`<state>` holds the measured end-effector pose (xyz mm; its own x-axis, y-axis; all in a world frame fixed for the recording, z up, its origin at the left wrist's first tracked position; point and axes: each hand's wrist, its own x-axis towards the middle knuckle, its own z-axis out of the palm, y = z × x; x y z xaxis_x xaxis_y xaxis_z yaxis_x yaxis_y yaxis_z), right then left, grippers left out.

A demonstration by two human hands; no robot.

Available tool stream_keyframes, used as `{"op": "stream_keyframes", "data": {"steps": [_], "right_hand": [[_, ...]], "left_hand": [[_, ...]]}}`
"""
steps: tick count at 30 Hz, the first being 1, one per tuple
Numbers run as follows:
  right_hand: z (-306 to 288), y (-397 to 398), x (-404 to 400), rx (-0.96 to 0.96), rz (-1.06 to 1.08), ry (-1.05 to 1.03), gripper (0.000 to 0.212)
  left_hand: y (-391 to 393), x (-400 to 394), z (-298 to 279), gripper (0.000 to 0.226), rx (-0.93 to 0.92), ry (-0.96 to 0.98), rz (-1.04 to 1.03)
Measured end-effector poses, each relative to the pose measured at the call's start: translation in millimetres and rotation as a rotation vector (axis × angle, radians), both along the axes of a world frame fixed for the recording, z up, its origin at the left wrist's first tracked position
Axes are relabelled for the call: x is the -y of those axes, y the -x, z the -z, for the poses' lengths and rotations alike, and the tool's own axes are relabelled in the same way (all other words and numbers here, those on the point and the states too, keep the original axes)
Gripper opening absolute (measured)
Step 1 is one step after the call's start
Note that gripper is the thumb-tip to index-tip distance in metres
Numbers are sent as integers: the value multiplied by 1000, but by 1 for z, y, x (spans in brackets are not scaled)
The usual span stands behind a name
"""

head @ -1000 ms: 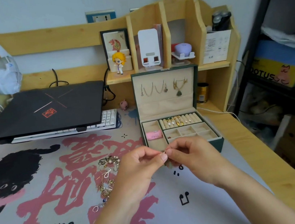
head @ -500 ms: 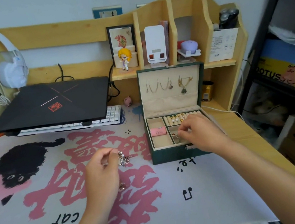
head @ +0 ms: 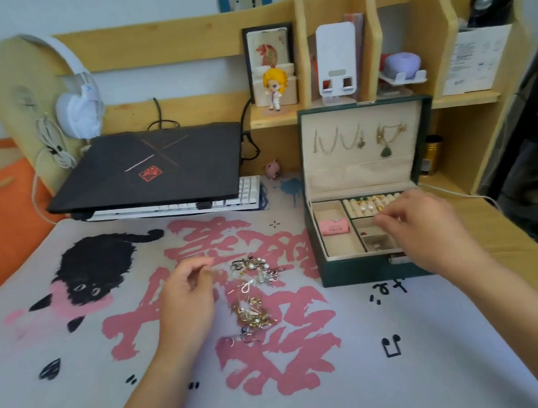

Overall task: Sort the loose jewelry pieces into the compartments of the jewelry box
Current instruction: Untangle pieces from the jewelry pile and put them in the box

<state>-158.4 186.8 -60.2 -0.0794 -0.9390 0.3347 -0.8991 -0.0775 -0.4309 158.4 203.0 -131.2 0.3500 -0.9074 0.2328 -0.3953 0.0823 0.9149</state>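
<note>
The dark green jewelry box (head: 356,271) stands open at the right of the desk mat, with necklaces (head: 355,139) hanging inside its lid and rings in the roll row (head: 365,207). A pink pouch (head: 333,227) lies in its left compartment. My right hand (head: 427,233) hovers over the small right compartments, its fingers loose and blurred, with nothing visible in them. A tangled pile of loose jewelry (head: 254,295) lies on the mat. Just left of that pile is my left hand (head: 184,298), fingers loosely curled and holding nothing.
A closed black laptop (head: 152,168) sits over a white keyboard (head: 242,193) at the back left. Behind the box a wooden shelf (head: 283,118) carries a figurine, a phone stand and small items. White headphones (head: 81,105) hang at the left. The desk edge runs along the right.
One second ago both hands pinched a small piece together. The right hand then went over the box compartments; the left dropped to the pile and now sits just left of it.
</note>
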Motion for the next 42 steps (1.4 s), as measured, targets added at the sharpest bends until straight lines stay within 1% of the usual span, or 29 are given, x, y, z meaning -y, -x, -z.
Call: {"op": "stream_keyframes", "data": {"steps": [2,3,4,6,8,10,12,14,18,19,22,25,27,29,32,34,36,39,42], "right_hand": [[4,-27,-13,54,-51,101,17],[8,-42,-21,65,-140,128,17],[17,-61,-27,79,-262,124,19],[40,-92,-36,68,-483,35,26],[70,-118,-32,1,-564,-19,32],[90,-131,-18,-24,-515,9,33],[96,-139,-2,-32,-427,39,36],[95,-146,13,-100,-399,78,43],[96,-151,17,-205,-395,12,52],[98,-150,13,-194,-385,7,52],[102,-143,2,-56,-375,28,49],[102,-138,2,93,-329,15,54],[102,-139,6,193,-277,-19,51],[101,-142,9,232,-247,-7,46],[102,-146,13,265,-198,12,38],[102,-147,12,282,-189,18,38],[100,-146,11,308,-190,9,39],[98,-145,9,326,-193,3,39],[98,-146,9,336,-195,12,37]], "left_hand": [[-14,4,7,26,80,-10,4],[-17,6,10,29,107,-14,2],[-21,6,13,32,125,-19,-4],[-20,6,16,42,134,-27,22],[-22,3,19,53,114,-49,30],[-24,2,19,52,57,-60,8],[-28,1,17,49,-3,-57,-29],[-30,1,15,49,-21,-46,-48],[-27,0,12,44,-31,-48,-35],[-27,-1,11,43,-26,-52,-30],[-28,0,15,43,-11,-41,-13],[-30,3,23,39,57,-20,26],[-27,6,25,32,146,0,71],[-20,14,23,23,290,15,132],[-7,40,11,13,611,21,267],[1,57,-2,15,826,31,344],[7,70,-14,19,992,-4,418],[9,80,-20,19,1154,-67,486],[8,84,-17,17,1225,-58,514]]}}
